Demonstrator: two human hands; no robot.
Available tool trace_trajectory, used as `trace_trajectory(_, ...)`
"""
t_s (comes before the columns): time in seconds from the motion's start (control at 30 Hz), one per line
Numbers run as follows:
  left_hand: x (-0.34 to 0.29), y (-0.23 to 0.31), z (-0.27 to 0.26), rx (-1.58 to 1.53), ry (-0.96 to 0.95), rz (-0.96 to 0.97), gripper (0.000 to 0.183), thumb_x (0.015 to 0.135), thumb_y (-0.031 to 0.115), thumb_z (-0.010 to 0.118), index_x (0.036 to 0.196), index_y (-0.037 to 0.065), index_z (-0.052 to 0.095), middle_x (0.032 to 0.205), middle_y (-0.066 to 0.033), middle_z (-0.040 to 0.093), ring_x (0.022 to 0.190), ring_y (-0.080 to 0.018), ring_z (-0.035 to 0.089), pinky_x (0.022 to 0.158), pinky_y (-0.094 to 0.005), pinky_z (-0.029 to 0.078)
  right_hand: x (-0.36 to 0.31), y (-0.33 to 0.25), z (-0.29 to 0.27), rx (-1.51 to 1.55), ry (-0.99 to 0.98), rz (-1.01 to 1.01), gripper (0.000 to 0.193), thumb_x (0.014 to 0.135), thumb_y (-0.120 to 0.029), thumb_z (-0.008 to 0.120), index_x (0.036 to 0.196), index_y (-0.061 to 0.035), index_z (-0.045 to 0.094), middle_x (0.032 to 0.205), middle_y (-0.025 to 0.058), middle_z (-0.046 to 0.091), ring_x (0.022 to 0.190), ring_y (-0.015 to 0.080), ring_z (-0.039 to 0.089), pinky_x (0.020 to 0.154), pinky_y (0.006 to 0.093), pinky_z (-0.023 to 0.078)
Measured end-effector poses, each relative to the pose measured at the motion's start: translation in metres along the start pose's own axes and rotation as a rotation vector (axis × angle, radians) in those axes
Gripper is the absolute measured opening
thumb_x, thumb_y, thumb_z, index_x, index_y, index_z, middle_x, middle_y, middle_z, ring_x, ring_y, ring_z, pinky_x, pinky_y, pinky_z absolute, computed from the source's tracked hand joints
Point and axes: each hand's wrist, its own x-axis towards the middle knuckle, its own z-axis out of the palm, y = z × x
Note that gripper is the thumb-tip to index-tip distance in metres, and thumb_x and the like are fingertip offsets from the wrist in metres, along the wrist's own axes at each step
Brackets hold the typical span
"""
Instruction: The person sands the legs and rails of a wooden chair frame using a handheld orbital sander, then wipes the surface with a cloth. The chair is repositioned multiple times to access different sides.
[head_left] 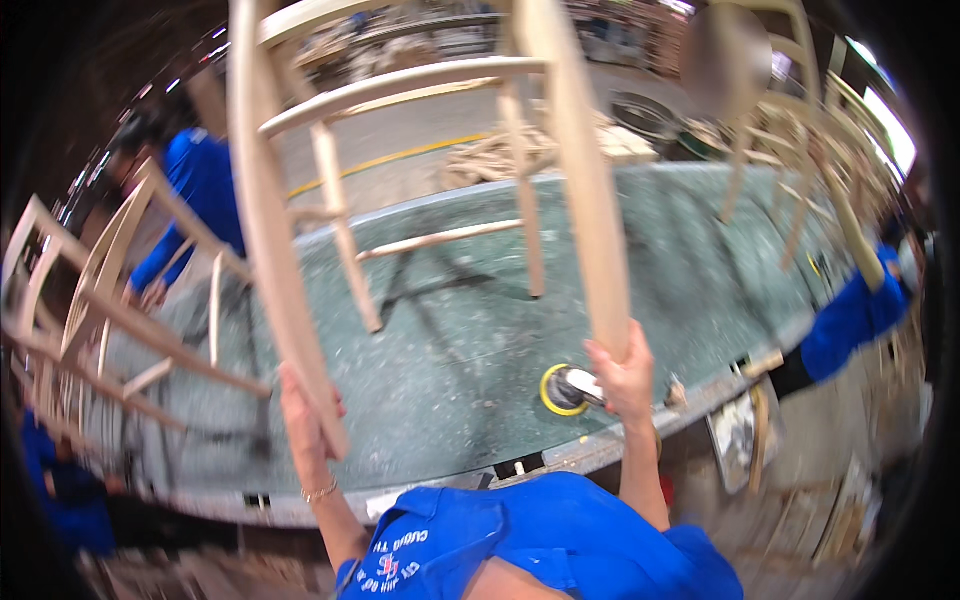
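Holding the chair (586,175) over the table (430,405), you support it by two posts only. Left hand (306,415): the fingers grasp the near end of the left post (265,200); part of this grip is hidden behind the wood. Right hand (626,375): the fingers close around the near end of the right post (600,250). The chair is tilted, with its far legs (350,250) pointing down. Whether their ends touch the table cannot be told from this view.

Caution, uneven grip: most of the chair lies beyond your hands. If one hand yields, the frame may twist and its far side may drop.

Caution, sander (571,388): it lies at the near edge of the table, just beside your right hand. A low swing of the right post could knock it or pinch your fingers.

Caution, left chairs (170,338): one leg (235,374) reaches near your left hand. Turning left could cause a collision, denting the wood or scraping your knuckles.

Caution, workers: one (205,185) is at the far left, another (855,320) at the right. A wide swing could strike either.
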Motion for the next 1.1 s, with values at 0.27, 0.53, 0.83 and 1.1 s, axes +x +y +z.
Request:
trace_trajectory(0.27, -0.008, 0.002, 0.001, 0.007, -0.118, 0.082, 0.062, 0.098, 0.059, 0.032, 0.102, 0.0, 0.052, 0.064, -0.0071, 0.055, 0.051, -0.013, 0.055, 0.046, -0.0255, 0.048, -0.005, 0.005, -0.002, 0.068, -0.02, 0.005, 0.034, 0.086, -0.014, 0.068, 0.112, -0.0015, 0.05, 0.077, 0.002, 0.056, 0.057, 0.0066, 0.054, 0.044, 0.0206, 0.045)
trace_trajectory(0.53, -0.013, 0.005, 0.002, 0.035, -0.149, 0.118, 0.061, 0.088, 0.06, 0.057, 0.105, 0.002, 0.05, 0.065, -0.0053, 0.055, 0.052, -0.0097, 0.055, 0.046, -0.0229, 0.048, -0.008, 0.011, -0.005, 0.1, -0.014, -0.007, 0.034, 0.085, -0.012, 0.069, 0.111, -0.0002, 0.051, 0.079, 0.0031, 0.056, 0.058, 0.0071, 0.055, 0.044, 0.0213, 0.046)
trace_trajectory(0.83, -0.015, 0.001, 0.0, 0.018, -0.152, 0.106, 0.059, 0.088, 0.058, 0.059, 0.104, 0.002, 0.051, 0.065, -0.0052, 0.055, 0.051, -0.0096, 0.055, 0.045, -0.0225, 0.048, -0.012, 0.009, -0.006, 0.093, -0.011, -0.002, 0.033, 0.085, -0.011, 0.069, 0.111, 0.0, 0.051, 0.076, 0.0027, 0.057, 0.057, 0.0069, 0.056, 0.045, 0.0212, 0.046)
trace_trajectory(1.1, -0.019, 0.0, 0.001, 0.058, -0.134, 0.129, 0.063, 0.089, 0.059, 0.055, 0.107, -0.001, 0.053, 0.065, -0.0051, 0.054, 0.05, -0.0103, 0.054, 0.046, -0.0223, 0.046, -0.015, 0.016, -0.007, 0.09, -0.015, 0.014, 0.033, 0.085, -0.013, 0.069, 0.11, -0.0004, 0.051, 0.077, 0.0024, 0.058, 0.057, 0.0063, 0.055, 0.046, 0.0206, 0.045)
